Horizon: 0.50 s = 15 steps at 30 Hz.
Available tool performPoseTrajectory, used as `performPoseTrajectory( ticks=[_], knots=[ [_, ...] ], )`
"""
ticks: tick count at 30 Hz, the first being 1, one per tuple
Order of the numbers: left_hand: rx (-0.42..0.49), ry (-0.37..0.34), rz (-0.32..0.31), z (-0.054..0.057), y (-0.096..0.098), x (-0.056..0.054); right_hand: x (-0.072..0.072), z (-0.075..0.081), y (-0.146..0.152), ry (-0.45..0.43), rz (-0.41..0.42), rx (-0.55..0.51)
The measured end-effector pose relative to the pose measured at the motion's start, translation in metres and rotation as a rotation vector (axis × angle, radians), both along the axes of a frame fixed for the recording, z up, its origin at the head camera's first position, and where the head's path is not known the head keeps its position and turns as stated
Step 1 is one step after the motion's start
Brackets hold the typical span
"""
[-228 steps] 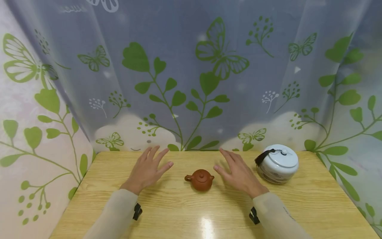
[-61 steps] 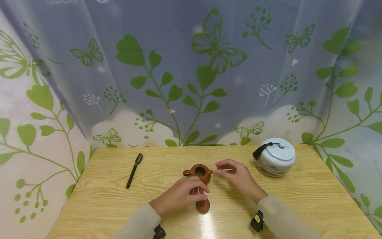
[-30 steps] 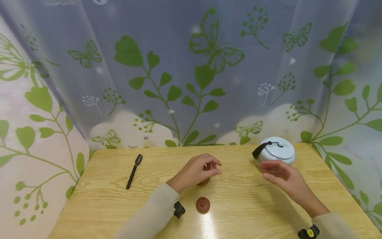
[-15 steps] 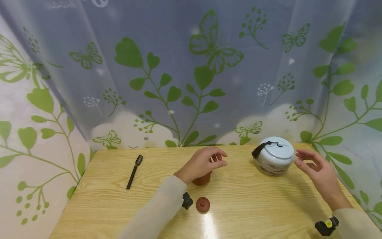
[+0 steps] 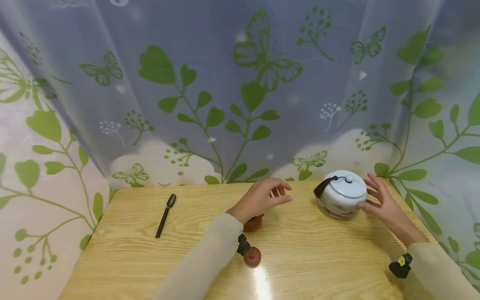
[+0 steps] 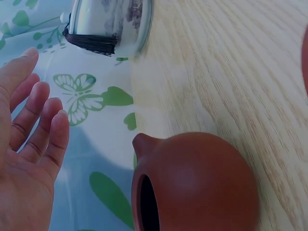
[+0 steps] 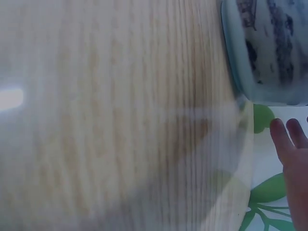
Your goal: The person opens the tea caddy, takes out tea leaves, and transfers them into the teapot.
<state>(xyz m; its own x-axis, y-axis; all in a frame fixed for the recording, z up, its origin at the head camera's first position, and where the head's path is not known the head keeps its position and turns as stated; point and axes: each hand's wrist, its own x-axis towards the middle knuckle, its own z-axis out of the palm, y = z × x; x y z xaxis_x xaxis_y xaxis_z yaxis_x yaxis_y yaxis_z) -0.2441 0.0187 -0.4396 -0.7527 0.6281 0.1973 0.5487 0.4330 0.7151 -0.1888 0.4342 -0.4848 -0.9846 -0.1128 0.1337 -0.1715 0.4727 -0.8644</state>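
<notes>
A round white lidded jar (image 5: pixel 342 199) with dark painted marks and a black tassel (image 5: pixel 323 186) stands at the back right. My right hand (image 5: pixel 386 208) is at its right side, fingers spread, thumb and fingertips right at the jar's wall. A small reddish-brown clay teapot (image 5: pixel 253 224) stands in the middle with its mouth uncovered, as the left wrist view shows. Above it hovers my left hand (image 5: pixel 260 198), holding nothing, its fingers loosely bent toward the jar; it hides most of the pot in the head view. The teapot's lid (image 5: pixel 252 256) lies in front, close to the left wrist camera.
A slim black scoop (image 5: pixel 166 216) lies on the left of the wooden table (image 5: pixel 123 254). Behind the table's back edge hangs a blue-grey curtain (image 5: pixel 210 33) printed with green leaves and butterflies, with pale patterned cloth on both sides.
The teapot's lid has come off onto the table, and the scoop now lies at left. My left hand moved up from beside the lid; my right hand went round to the jar's right side.
</notes>
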Motion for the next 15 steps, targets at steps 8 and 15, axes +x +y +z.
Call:
performPoseTrajectory(
  ticks=[8, 15],
  knots=[
    [-0.002, -0.022, -0.002, 0.0, 0.009, -0.005, -0.016, -0.003, -0.011, -0.081, -0.004, 0.028],
    [-0.008, -0.028, -0.012, -0.001, 0.016, -0.008, -0.02, -0.005, -0.016, -0.084, -0.058, 0.079]
  ],
)
